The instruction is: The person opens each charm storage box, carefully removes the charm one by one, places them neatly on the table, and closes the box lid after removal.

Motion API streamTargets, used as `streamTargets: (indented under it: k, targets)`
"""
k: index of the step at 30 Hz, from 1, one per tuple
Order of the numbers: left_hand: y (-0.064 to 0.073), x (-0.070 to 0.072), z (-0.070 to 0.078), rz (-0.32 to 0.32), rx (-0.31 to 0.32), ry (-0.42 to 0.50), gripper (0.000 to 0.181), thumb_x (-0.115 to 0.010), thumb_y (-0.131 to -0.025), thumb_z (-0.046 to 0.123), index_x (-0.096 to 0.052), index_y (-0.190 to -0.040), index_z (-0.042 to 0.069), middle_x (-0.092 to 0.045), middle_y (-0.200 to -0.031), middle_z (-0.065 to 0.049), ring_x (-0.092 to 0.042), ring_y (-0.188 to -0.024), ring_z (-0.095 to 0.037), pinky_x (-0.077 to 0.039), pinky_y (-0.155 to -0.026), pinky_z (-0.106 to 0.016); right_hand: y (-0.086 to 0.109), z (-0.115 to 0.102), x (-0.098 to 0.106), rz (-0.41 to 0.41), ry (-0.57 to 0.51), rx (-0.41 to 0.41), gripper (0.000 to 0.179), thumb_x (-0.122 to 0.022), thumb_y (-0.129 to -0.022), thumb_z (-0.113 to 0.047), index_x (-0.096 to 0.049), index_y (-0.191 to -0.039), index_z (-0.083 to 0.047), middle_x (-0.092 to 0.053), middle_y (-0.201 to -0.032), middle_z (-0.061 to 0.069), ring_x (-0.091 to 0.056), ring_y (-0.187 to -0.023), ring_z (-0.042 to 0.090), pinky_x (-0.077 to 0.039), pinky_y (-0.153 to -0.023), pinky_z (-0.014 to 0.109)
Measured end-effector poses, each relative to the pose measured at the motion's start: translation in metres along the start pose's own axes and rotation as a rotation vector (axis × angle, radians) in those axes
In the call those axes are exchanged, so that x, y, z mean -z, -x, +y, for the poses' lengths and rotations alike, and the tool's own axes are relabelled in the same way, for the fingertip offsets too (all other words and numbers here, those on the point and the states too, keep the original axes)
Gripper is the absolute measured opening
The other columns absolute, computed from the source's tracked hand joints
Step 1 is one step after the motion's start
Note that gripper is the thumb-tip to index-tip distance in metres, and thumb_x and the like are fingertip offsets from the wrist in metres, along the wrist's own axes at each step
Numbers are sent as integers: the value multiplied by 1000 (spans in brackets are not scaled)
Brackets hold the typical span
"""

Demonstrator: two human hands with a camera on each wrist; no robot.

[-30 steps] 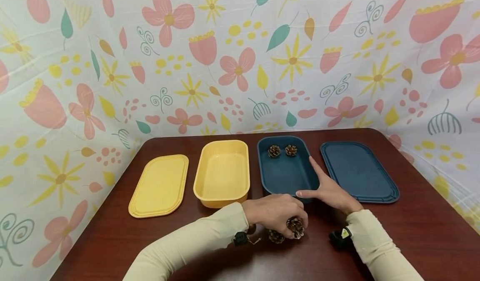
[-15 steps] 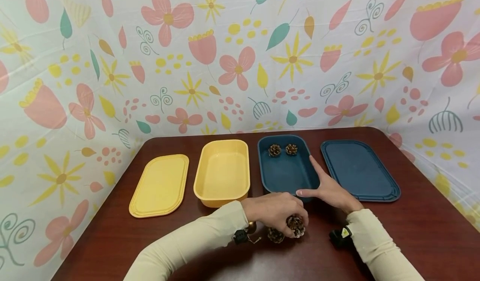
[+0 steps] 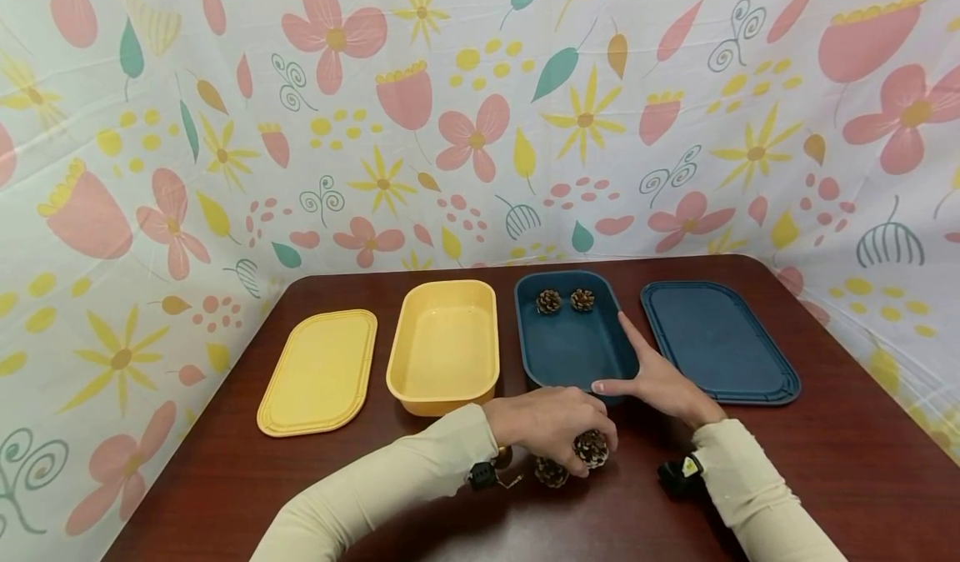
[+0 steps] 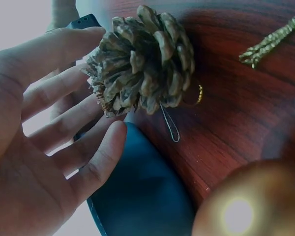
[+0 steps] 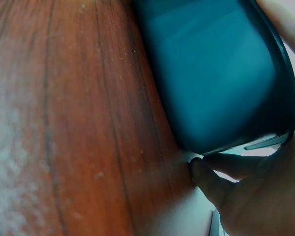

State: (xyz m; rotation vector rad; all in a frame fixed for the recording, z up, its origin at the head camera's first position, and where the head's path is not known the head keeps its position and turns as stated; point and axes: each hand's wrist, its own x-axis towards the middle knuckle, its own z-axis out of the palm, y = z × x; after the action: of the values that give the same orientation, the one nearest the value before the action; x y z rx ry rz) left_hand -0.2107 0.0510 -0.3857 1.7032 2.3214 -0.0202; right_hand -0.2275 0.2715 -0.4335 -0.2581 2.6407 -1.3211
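My left hand [image 3: 551, 424] curls its fingers and thumb round a brown pine cone [image 3: 591, 449], low in front of the blue container [image 3: 529, 353]. A second pine cone [image 3: 551, 472] lies just left of it, by the thumb. In the left wrist view a pine cone [image 4: 142, 61] with a thin string loop sits against the thumb tip and fingers. My right hand [image 3: 663, 383] rests on the blue container's near right corner, thumb and forefinger spread along its sides. Two pine cones, left [image 3: 548, 302] and right [image 3: 582, 299], lie inside the container's far end.
A shiny gold ball [image 4: 250, 201] and a gold cord [image 4: 270, 42] lie near the left hand. To the left stand a yellow container [image 3: 393, 370] and a flat yellow lid [image 3: 318, 370]. A blue lid [image 3: 720, 341] lies right of the blue container on the dark wooden table [image 3: 825, 454].
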Motion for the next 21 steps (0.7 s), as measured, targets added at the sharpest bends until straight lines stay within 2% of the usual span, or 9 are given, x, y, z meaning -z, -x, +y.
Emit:
streamTargets:
  k: [4, 12, 21]
  targets:
    - [-1, -1, 0, -20, 4, 22, 35, -80, -86, 34, -70, -119, 30, -67, -115, 15, -61, -98, 7, -49, -83, -8, 0, 0, 0, 1, 2, 2, 118, -76, -87, -43, 16, -161, -31, 12, -170, 16, -6, -151, 56, -27, -106, 80]
    - [-4, -1, -1, -59, 3, 36, 35, -79, -87, 36, -69, -121, 30, -68, -116, 18, -61, -102, 9, -49, -86, -7, 1, 0, 0, 3, -4, 8, 118, -76, -87, -42, 16, -161, -31, 12, -170, 14, -6, -151, 56, -26, -106, 80]
    - [-1, 2, 0, -44, 10, 40, 37, -79, -87, 38, -69, -122, 30, -66, -117, 15, -61, -103, 6, -50, -86, -9, 1, 0, 0, 5, -1, 5, 118, -75, -88, -42, 16, -161, -31, 12, -170, 15, -6, -151, 56, -27, -106, 80]
